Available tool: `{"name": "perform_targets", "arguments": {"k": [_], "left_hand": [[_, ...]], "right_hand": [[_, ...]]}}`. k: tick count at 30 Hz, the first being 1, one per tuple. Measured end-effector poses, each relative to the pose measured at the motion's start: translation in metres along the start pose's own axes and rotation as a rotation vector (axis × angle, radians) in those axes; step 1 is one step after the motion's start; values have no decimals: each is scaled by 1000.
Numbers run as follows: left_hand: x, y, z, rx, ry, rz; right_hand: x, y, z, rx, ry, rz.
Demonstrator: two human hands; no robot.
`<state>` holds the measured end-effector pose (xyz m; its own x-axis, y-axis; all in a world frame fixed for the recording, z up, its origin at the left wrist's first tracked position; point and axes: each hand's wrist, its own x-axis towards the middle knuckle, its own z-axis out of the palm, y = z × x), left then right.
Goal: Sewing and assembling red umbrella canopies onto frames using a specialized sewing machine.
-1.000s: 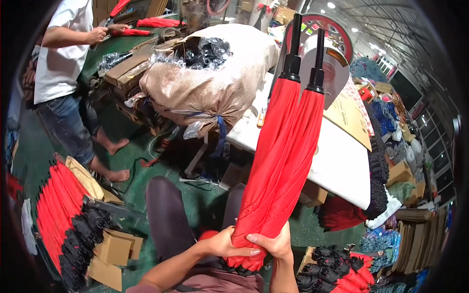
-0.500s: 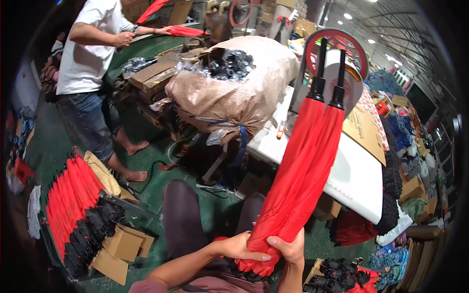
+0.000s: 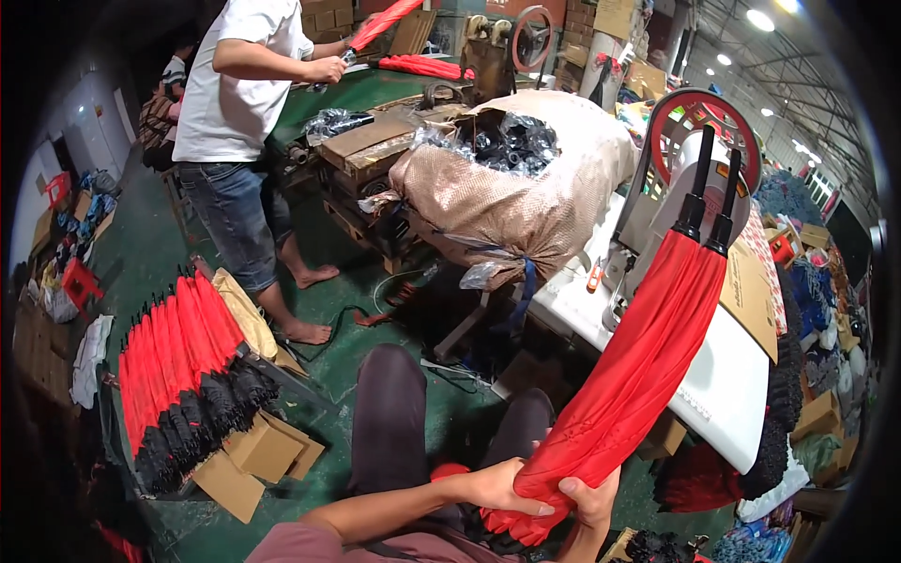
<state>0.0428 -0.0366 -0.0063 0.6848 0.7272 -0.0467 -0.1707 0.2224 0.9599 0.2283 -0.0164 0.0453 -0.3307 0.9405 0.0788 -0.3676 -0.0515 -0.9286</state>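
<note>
Two furled red umbrellas (image 3: 631, 361) slant across the right of the head view, side by side, with their black shafts pointing up and away. My left hand (image 3: 497, 488) wraps round the lower end of the bundle from the left, thumb lying across the red cloth. On the other side my right hand (image 3: 594, 499) is closed round the same end, its thumb on top. Dark edges of the cloth show below my hands, above my lap; part of that end is hidden by my fingers.
Right of centre stands a white sewing table (image 3: 713, 399) with a sewing machine (image 3: 662, 202). Beyond my knees sits a large woven sack (image 3: 526, 211) of black parts. Stacked red umbrellas (image 3: 178, 361) and an open carton (image 3: 267, 446) are at left. A co-worker (image 3: 239, 113) stands at a green table (image 3: 324, 105).
The view has turned left, so the scene sits further right. My hands keep their grip on the umbrellas. The co-worker's hand has left a red umbrella lying on the green table.
</note>
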Motion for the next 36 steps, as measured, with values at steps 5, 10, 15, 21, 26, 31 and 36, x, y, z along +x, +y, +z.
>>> {"name": "perform_targets", "arguments": {"k": [5, 10, 15, 21, 26, 31, 36], "left_hand": [[3, -15, -1, -4, -9, 20], [4, -16, 1, 13, -9, 37], [4, -21, 1, -3, 4, 96], [0, -12, 13, -88, 119, 179], [-7, -5, 20, 18, 307, 349], [-20, 17, 18, 139, 293, 142], [-27, 14, 23, 447, 464, 417]], "right_hand": [[-7, 0, 5, 24, -1, 14], [-14, 8, -2, -36, 12, 14], [-14, 4, 3, -142, 52, 36], [-16, -6, 18, -220, 213, -43], [-16, -9, 17, -220, 199, -30], [-5, -12, 22, -160, 204, -147], [6, -24, 36, -81, 116, -155]]}}
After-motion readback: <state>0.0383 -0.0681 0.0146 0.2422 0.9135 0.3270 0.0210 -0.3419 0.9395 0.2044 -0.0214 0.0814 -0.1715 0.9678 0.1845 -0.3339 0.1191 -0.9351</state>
